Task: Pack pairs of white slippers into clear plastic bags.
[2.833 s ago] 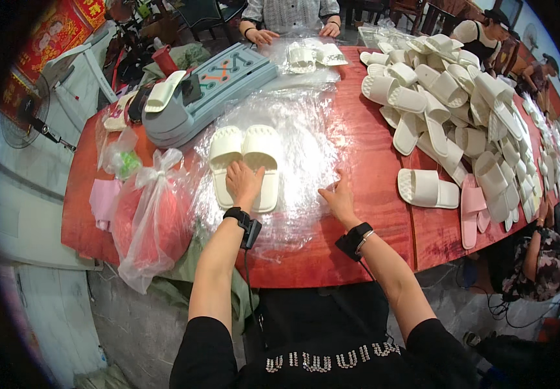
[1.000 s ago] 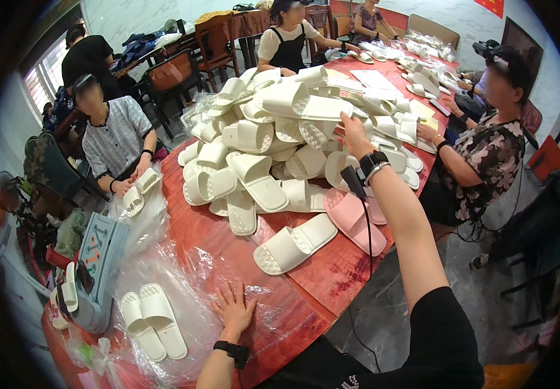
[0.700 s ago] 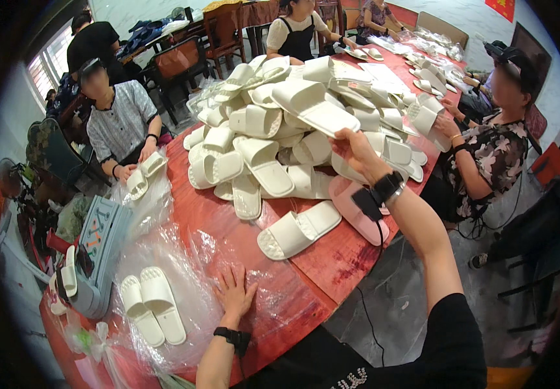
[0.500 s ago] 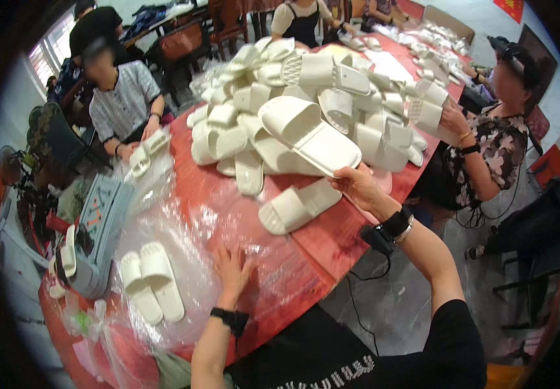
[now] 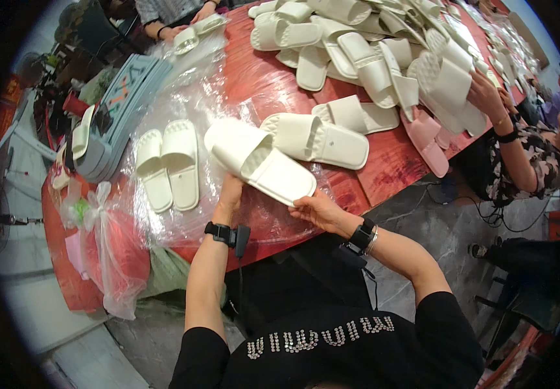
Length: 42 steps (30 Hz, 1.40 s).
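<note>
My right hand (image 5: 317, 209) grips the heel end of a white slipper (image 5: 257, 160) and holds it a little above the clear plastic sheet (image 5: 228, 97). My left hand (image 5: 230, 194) touches the same slipper from below near its middle. A pair of white slippers (image 5: 166, 163) lies side by side on the plastic, left of my hands. Another white slipper (image 5: 315, 137) lies just beyond the held one, on the red table (image 5: 396, 162).
A big heap of white slippers (image 5: 371, 39) covers the far right of the table, with a pink slipper (image 5: 426, 139) at its edge. A person's hand (image 5: 484, 94) reaches into the heap. Stacked flat boxes (image 5: 121, 97) and a tied plastic bag (image 5: 108, 253) sit left.
My right hand reached to the heap, took a white slipper and brought it back over the plastic sheet. My left hand rose from the sheet to meet it. My view swung back left.
</note>
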### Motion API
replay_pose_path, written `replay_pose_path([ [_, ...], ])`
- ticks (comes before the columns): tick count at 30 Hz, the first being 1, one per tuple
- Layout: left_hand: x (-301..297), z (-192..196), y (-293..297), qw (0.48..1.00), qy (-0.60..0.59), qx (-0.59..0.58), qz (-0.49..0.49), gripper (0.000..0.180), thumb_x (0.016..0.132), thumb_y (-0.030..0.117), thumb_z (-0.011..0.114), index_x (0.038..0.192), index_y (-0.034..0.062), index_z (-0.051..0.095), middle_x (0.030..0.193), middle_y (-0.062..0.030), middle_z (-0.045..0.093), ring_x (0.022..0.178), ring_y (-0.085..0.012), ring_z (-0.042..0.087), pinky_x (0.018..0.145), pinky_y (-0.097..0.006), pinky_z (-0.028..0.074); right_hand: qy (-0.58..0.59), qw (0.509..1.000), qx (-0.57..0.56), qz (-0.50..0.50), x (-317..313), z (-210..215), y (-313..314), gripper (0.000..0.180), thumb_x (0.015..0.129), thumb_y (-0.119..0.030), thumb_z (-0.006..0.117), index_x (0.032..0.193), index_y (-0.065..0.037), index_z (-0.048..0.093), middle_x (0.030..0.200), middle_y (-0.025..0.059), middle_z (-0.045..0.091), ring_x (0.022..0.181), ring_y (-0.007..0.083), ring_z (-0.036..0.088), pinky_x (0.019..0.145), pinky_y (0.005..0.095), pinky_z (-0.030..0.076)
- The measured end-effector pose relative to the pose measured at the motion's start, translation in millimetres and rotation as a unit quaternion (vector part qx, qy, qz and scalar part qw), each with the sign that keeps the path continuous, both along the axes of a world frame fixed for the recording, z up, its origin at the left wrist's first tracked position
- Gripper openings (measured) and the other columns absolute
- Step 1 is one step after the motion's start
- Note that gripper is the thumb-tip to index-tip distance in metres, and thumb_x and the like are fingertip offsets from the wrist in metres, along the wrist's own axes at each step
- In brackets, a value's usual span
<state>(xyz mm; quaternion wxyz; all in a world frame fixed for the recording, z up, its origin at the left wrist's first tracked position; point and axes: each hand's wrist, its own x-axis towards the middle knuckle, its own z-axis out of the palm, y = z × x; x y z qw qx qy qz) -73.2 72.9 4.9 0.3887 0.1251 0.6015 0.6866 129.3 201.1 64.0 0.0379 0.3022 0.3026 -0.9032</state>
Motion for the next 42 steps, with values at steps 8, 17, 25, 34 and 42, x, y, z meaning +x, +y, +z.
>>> replay_pose_path([
  [8,3,23,-19,0.963,-0.166,0.197,0.081,0.074,0.073,-0.003,0.049,0.137,0.0064,0.013,0.126,-0.0147,0.042,0.116,-0.0236,0.041,0.100,-0.033,0.031,-0.018,0.778,0.615,0.130,10,20,56,0.024,0.081,-0.024,0.056,0.089,-0.001,0.059,0.076,0.0124,0.061,0.068,0.0222,0.059,0.061,0.0321,0.045],
  [17,4,24,2,0.991,0.000,0.069,0.113,0.081,0.067,-0.013,0.048,0.137,0.0048,0.012,0.124,-0.0150,0.042,0.110,-0.0242,0.046,0.090,-0.031,0.041,-0.233,0.613,0.749,0.096,24,-17,115,0.050,0.071,-0.024,0.063,0.116,-0.006,0.048,0.113,0.0122,0.052,0.101,0.0279,0.051,0.085,0.0388,0.041],
  [25,3,27,-8,0.975,-0.122,0.132,0.134,0.078,0.063,-0.013,0.037,0.136,0.0085,0.019,0.122,-0.0152,0.043,0.108,-0.0239,0.048,0.086,-0.031,0.045,-0.059,0.974,0.215,0.030,28,17,81,0.022,0.088,-0.019,0.053,0.101,-0.001,0.054,0.090,0.0021,0.060,0.081,0.0070,0.056,0.071,0.0230,0.046],
  [34,12,18,-13,0.990,-0.041,0.029,0.134,0.071,0.063,-0.008,0.036,0.133,-0.0021,0.025,0.124,-0.0168,0.042,0.107,-0.0237,0.047,0.089,-0.028,0.040,-0.062,0.912,0.395,0.094,9,-49,18,0.023,0.088,-0.017,0.052,0.103,0.000,0.052,0.090,0.0023,0.056,0.077,0.0087,0.050,0.067,0.0221,0.041],
  [42,7,11,-14,0.910,0.343,-0.209,0.105,0.064,0.069,-0.002,0.040,0.132,-0.0043,0.029,0.120,-0.0219,0.045,0.108,-0.0321,0.046,0.094,-0.033,0.036,-0.099,0.895,0.408,0.151,12,-49,18,0.026,0.088,-0.018,0.051,0.105,0.002,0.050,0.087,0.0040,0.057,0.074,0.0094,0.051,0.062,0.0235,0.042],
])
